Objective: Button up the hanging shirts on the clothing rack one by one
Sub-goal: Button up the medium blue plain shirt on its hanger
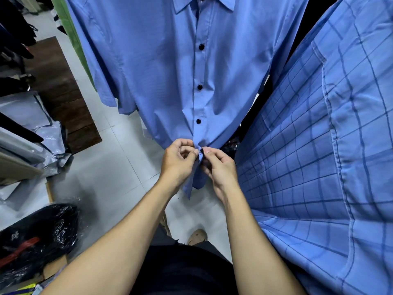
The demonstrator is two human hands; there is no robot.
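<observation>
A plain blue shirt hangs straight ahead, its front placket closed by black buttons at the collar and three more down the middle. Low on the placket, my left hand pinches the left edge of the fabric. My right hand pinches the right edge, thumb and forefinger on the lowest black button. The two hands touch at the placket. The shirt's hem tails hang loose below my fingers. A blue checked shirt hangs close on the right.
A green garment hangs behind the blue shirt at upper left. Grey plastic-wrapped packs and a dark wooden board lie on the left floor. A black plastic bag sits at lower left. White tiled floor lies below.
</observation>
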